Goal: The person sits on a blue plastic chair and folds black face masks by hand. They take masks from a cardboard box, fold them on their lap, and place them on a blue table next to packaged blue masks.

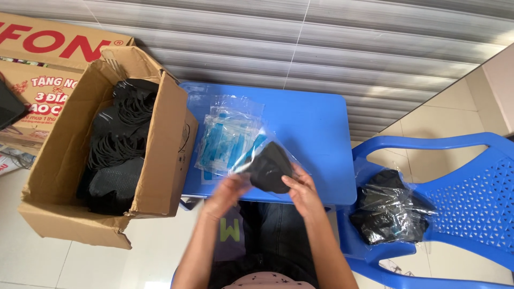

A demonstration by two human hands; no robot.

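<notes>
cardboard comes first: a big open box (64,176) stands on the floor left of the bench, packed with black masks (120,155). beside it the small blue bench (316,134) carries a loose stack of clear plastic sleeves with blue printing (227,142). on the right, a blue plastic chair (471,198) holds a heap of bagged black masks (388,211) on its seat.

over the near edge of the bench both hands work one black mask (269,168) that sits half inside a clear sleeve (257,140). the left hand (229,191), blurred, has its grip pinched on the sleeve's lower edge; the right hand (301,188) has its grip closed on the mask's lower right side.

likely trouble: the thin film could fold or tear if the mask is pushed in crooked, an ear loop could snag at the sleeve mouth, and the slick stack just behind could slide off the bench if nudged. the heap on the chair sits near the seat's front edge and may slip.
</notes>
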